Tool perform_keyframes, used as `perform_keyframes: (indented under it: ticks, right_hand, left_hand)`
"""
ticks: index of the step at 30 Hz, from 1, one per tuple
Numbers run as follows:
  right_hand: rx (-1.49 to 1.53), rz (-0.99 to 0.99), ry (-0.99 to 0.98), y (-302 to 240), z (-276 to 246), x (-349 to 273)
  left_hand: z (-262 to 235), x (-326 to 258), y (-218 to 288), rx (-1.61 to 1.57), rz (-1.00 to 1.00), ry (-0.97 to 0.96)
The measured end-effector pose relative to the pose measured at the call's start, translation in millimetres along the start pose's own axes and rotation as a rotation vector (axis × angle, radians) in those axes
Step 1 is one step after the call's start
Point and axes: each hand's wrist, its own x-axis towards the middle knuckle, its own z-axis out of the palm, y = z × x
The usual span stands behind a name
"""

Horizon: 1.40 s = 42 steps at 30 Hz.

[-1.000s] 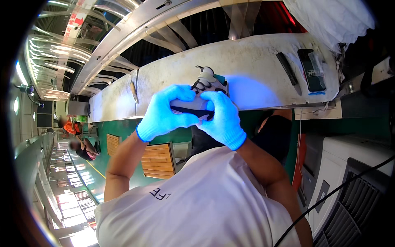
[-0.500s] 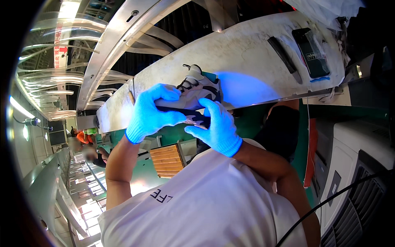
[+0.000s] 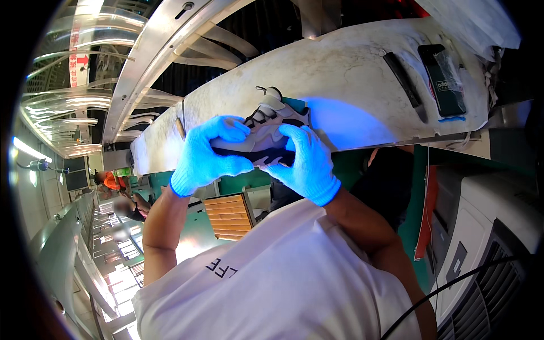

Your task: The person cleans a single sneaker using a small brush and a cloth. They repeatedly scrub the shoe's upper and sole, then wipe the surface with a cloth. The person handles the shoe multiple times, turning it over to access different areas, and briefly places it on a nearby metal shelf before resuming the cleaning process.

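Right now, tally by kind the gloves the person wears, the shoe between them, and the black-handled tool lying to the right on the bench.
Knit gloves: 2
Lace-up sneaker: 1
Black-handled tool: 1
Total: 4

Scuffed whitish bench [image 3: 351,62] with black-handled tool [image 3: 404,85], dark slab [image 3: 443,79] and tan stick [image 3: 180,128].

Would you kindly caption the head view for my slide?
Gloved left hand and right hand hold a lace-up sneaker at a stained worktable.
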Motion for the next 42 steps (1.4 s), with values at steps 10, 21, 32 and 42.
perform_keyframes:
  ticks: [10,21,32,42]
  right_hand:
    - [-0.157,-0.008,-0.107,-7,19,13]
    - [-0.027,0.035,-0.049,-21,1,9]
    - [-0.039,-0.023,-0.022,-6,-16,-24]
    - [-0.005,0.109,-0.114,3,-16,-1]
  left_hand:
    - [-5,42,19,0.233,-0.532,-0.328]
    - [-13,31,39,0.331,-0.349,-0.320]
    - [9,-1,47,0.331,0.057,-0.135]
    - [-7,12,24,0.286,0.122,-0.193]
